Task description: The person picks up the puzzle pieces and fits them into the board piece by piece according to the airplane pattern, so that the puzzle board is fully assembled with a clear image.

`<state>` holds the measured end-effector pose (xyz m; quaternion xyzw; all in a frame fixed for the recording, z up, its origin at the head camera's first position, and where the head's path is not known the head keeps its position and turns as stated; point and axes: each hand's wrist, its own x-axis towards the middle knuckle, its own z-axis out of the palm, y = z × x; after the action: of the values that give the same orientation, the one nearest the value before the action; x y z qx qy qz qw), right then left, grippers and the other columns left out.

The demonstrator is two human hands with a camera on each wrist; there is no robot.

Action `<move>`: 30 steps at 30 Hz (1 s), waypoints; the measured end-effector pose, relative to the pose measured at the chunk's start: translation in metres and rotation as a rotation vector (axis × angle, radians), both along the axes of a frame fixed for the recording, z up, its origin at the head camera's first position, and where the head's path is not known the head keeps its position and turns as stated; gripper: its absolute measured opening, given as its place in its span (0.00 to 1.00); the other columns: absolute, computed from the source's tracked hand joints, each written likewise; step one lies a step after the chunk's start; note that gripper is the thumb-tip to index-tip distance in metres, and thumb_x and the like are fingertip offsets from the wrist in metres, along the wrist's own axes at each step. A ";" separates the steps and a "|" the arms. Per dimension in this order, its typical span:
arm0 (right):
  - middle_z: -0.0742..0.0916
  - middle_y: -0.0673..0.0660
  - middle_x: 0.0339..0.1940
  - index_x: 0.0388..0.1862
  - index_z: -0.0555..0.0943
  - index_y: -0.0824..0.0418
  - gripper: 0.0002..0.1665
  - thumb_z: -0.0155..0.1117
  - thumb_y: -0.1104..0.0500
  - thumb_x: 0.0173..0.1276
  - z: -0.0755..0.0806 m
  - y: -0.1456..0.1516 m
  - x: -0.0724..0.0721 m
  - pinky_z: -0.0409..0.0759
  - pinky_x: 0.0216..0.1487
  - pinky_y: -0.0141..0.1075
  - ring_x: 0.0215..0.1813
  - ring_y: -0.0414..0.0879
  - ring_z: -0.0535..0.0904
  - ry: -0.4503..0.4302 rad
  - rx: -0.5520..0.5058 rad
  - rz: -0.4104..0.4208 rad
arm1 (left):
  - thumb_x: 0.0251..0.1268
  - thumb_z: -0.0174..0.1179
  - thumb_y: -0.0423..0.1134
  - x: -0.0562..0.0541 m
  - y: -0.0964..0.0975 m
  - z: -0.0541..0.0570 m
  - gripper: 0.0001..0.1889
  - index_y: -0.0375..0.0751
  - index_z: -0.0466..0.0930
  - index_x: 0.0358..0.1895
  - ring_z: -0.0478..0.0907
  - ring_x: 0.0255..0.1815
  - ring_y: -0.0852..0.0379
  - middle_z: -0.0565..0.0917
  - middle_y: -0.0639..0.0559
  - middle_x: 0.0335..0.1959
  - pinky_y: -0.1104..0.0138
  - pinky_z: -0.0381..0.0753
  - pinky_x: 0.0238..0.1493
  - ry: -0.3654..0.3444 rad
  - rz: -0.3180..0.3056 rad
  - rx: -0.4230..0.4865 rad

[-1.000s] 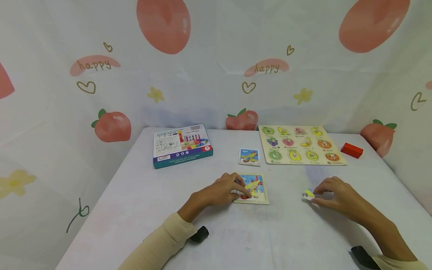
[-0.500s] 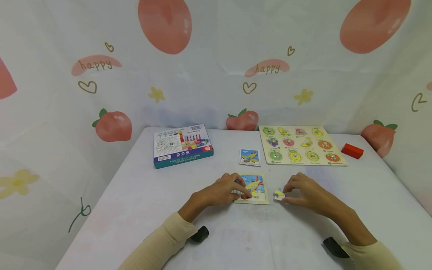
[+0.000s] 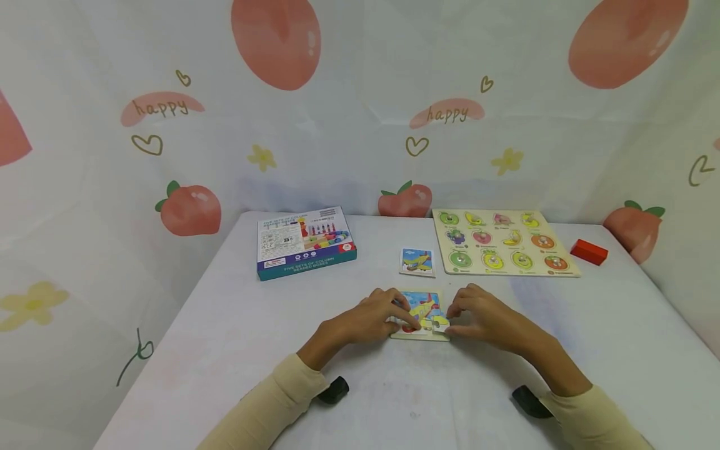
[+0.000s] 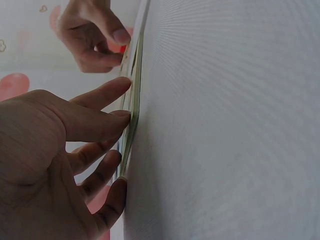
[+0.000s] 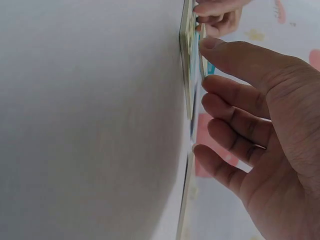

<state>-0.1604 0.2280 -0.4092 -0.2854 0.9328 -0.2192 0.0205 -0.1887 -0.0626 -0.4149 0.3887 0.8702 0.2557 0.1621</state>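
A small wooden jigsaw board [image 3: 413,337] with a yellow airplane picture lies flat on the white table. My left hand [image 3: 368,317] rests over its left side, the index finger lying across the picture. In the left wrist view, that thumb tip touches the edge of the board [image 4: 136,95] and the other fingers are loosely bent. My right hand [image 3: 492,315] pinches a white, yellow and blue jigsaw piece [image 3: 442,324] over the board's lower right. Seen from the right wrist, the piece [image 5: 202,62] is tilted, between thumb and index finger. Part of the picture is hidden by my left hand.
Behind the board lies a small airplane picture tile [image 3: 417,261]. A fruit peg board [image 3: 506,242] sits at the back right, a red block [image 3: 589,252] beside it. A boxed bead set [image 3: 306,244] stands back left. A printed curtain [image 3: 337,156] rises behind the table.
My right hand has moved left with the jigsaw piece, from the open table on the right to over the board's right side. My left hand has stayed on the board.
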 end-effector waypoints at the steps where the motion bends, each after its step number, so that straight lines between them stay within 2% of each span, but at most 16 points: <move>1: 0.85 0.40 0.39 0.39 0.91 0.50 0.12 0.81 0.46 0.64 0.000 -0.001 -0.001 0.82 0.52 0.40 0.47 0.40 0.76 -0.003 -0.002 0.012 | 0.78 0.61 0.33 0.000 0.000 0.000 0.18 0.62 0.91 0.58 0.69 0.64 0.53 0.78 0.53 0.65 0.60 0.72 0.64 0.000 0.000 0.000; 7: 0.85 0.40 0.38 0.37 0.90 0.50 0.09 0.81 0.49 0.64 -0.003 -0.009 -0.006 0.81 0.51 0.40 0.47 0.39 0.76 -0.016 -0.004 0.050 | 0.79 0.61 0.34 -0.001 0.000 0.000 0.18 0.62 0.91 0.58 0.69 0.64 0.53 0.78 0.54 0.64 0.60 0.72 0.63 -0.005 0.000 0.001; 18: 0.84 0.39 0.37 0.37 0.90 0.50 0.10 0.82 0.49 0.63 -0.002 -0.012 -0.007 0.81 0.52 0.41 0.46 0.40 0.76 -0.057 0.008 0.028 | 0.79 0.61 0.34 -0.001 0.000 0.000 0.18 0.64 0.90 0.59 0.68 0.66 0.53 0.77 0.54 0.65 0.60 0.72 0.64 -0.020 0.005 -0.004; 25: 0.87 0.43 0.43 0.48 0.93 0.54 0.17 0.80 0.47 0.65 0.001 -0.013 -0.007 0.81 0.54 0.45 0.50 0.43 0.77 -0.060 0.019 0.040 | 0.79 0.61 0.34 -0.001 0.000 0.000 0.18 0.64 0.90 0.59 0.68 0.66 0.53 0.77 0.54 0.66 0.58 0.72 0.65 -0.011 -0.002 -0.012; 30: 0.87 0.44 0.44 0.49 0.93 0.53 0.16 0.79 0.47 0.67 -0.002 -0.014 -0.007 0.81 0.53 0.43 0.50 0.42 0.77 -0.071 0.033 0.059 | 0.79 0.61 0.34 -0.001 0.000 0.001 0.18 0.63 0.90 0.59 0.68 0.66 0.53 0.77 0.54 0.66 0.58 0.72 0.66 -0.017 0.001 -0.015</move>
<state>-0.1675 0.2143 -0.4111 -0.3044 0.9261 -0.2132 0.0647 -0.1893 -0.0626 -0.4140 0.3848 0.8710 0.2524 0.1723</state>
